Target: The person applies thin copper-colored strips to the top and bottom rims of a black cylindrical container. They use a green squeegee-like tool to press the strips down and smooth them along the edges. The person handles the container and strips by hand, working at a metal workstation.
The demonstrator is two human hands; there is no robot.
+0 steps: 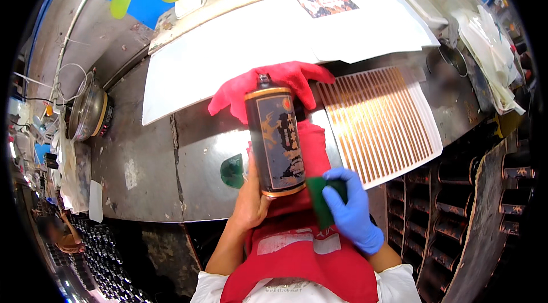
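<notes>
At a scuffed metal table [137,186] beside racks [478,206], left hand [251,203] holds black bottle [278,149], right hand [354,211] green pad [319,203].

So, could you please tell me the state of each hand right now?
Left hand: closed, holding the black bottle.
Right hand: closed, holding a dark green pad.

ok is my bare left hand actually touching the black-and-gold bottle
Touching: the head view shows your left hand pressed against the black-and-gold bottle at its lower left side, with no gap between them.
</notes>
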